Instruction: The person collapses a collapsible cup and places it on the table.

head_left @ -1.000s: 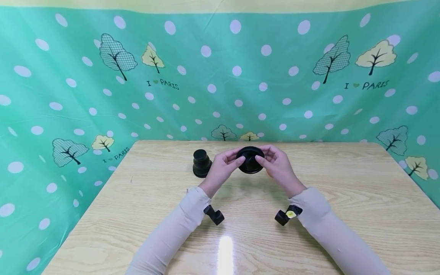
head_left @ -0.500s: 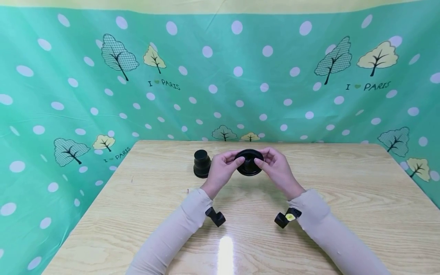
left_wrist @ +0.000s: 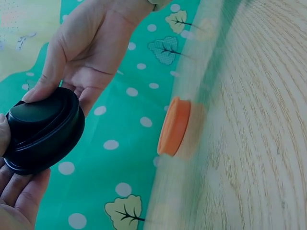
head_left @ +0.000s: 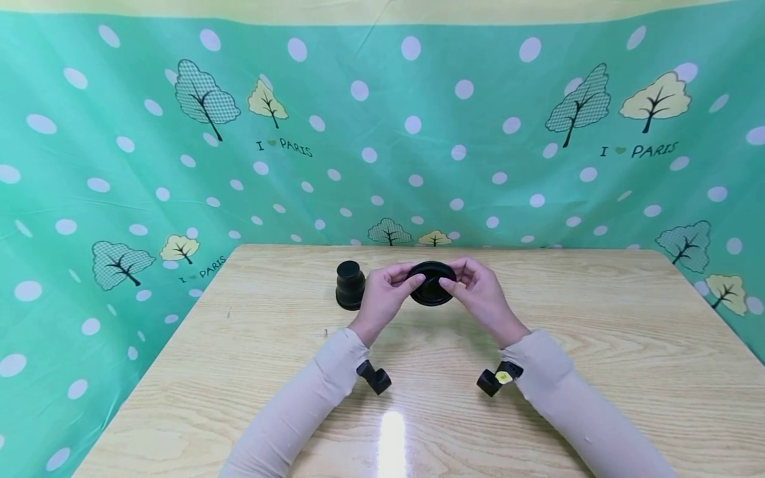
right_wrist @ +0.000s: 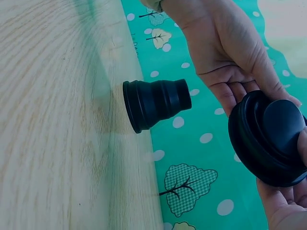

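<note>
A black collapsible cup [head_left: 431,292], folded down to a thick ringed disc, is held up over the back of the table between both hands. My left hand [head_left: 382,299] grips its left side, thumb on the near face and fingers behind. On the opposite side my right hand [head_left: 483,300] pinches it the same way. The right wrist view shows the cup's smooth round middle [right_wrist: 284,125] standing out from the outer ring. A second black collapsible cup [head_left: 349,285], stretched out in steps, stands narrow end up just left of my left hand.
An orange ringed disc [left_wrist: 173,127] lies on the table, mostly hidden behind my right hand in the head view. The wooden table [head_left: 239,372] ends at a green dotted curtain [head_left: 335,133]. Wrist cameras [head_left: 375,378] jut inward below both hands.
Both hands and the folded cup have shifted slightly down and to the left, with a small movement of the thumbs on its face. The standing cup stays in place.
</note>
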Demonstrator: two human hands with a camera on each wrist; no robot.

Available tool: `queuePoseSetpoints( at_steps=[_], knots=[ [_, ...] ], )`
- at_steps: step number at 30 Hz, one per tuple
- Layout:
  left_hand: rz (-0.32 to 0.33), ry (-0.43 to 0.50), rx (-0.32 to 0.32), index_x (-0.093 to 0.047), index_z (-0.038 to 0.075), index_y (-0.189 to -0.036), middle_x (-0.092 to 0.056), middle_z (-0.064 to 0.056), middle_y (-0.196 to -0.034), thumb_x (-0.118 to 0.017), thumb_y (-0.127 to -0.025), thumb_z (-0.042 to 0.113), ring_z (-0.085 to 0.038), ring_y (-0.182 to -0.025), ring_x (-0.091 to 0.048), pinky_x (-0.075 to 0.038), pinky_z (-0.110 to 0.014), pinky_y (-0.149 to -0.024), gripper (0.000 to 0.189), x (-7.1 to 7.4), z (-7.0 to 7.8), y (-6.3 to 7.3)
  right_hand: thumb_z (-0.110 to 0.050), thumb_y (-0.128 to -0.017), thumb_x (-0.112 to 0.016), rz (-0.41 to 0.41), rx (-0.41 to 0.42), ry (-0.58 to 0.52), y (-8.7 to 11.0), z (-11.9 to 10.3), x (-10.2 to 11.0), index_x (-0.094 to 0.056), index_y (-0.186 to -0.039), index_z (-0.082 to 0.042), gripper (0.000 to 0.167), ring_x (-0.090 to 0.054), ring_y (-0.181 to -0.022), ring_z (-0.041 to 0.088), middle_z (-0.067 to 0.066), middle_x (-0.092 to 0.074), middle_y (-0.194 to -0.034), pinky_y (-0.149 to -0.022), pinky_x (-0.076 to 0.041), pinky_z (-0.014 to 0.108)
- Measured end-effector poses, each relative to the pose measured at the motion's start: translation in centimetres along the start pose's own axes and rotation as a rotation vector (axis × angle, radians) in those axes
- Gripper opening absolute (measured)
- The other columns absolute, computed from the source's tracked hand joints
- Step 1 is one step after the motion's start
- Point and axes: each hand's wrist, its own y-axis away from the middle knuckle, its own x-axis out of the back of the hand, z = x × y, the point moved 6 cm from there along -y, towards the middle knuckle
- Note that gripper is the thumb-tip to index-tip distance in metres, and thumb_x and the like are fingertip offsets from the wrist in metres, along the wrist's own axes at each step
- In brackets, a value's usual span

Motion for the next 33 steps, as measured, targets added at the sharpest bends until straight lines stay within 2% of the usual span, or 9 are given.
queuePoseSetpoints(
  at_steps=[11, 18, 24, 33],
  knots=[
    [-0.001, -0.023, 0.001, -0.068, 0.000, -0.110, -0.070, -0.015, -0.103, -0.071, -0.085, 0.019, -0.019, -0.092, -0.069, -0.054, -0.027, -0.080, 0.032, 0.00, -0.28, -0.12, 0.001, -0.085, -0.067, -0.004, -0.018, 0.040, 0.15, 0.15, 0.01, -0.056, -0.108, 0.009, 0.027, -0.059, -0.080, 0.008, 0.002, -0.060, -0.089, -0.069, -0.052, 0.018],
    [-0.033, -0.027, -0.005, -0.067, -0.002, -0.112, -0.069, -0.017, -0.104, -0.070, -0.086, 0.015, -0.020, -0.095, -0.068, -0.054, -0.027, -0.082, 0.031, 0.00, -0.51, -0.37, -0.001, -0.084, -0.069, 0.005, -0.027, 0.088, -0.06, 0.21, 0.14, -0.057, -0.108, 0.009, 0.029, -0.060, -0.081, 0.008, 0.002, -0.061, -0.089, -0.069, -0.052, 0.018],
    [-0.061, -0.012, 0.031, -0.066, 0.000, -0.114, -0.069, -0.015, -0.106, -0.070, -0.086, 0.015, -0.018, -0.096, -0.067, -0.053, -0.027, -0.083, 0.032, -0.17, -0.59, -0.29, 0.000, -0.083, -0.070, 0.004, -0.033, 0.087, -0.12, 0.15, 0.33, -0.058, -0.108, 0.008, 0.029, -0.061, -0.083, 0.008, 0.005, -0.062, -0.091, -0.071, -0.053, 0.019],
    [-0.075, -0.033, 0.036, -0.068, 0.002, -0.113, -0.070, -0.014, -0.104, -0.071, -0.085, 0.018, -0.018, -0.094, -0.068, -0.054, -0.027, -0.083, 0.032, -0.14, -0.29, -0.22, -0.009, -0.083, -0.072, -0.005, -0.086, 0.078, -0.04, 0.19, 0.70, -0.059, -0.111, 0.004, 0.033, -0.061, -0.088, 0.011, 0.004, -0.064, -0.094, -0.074, -0.053, 0.019]
  ],
)
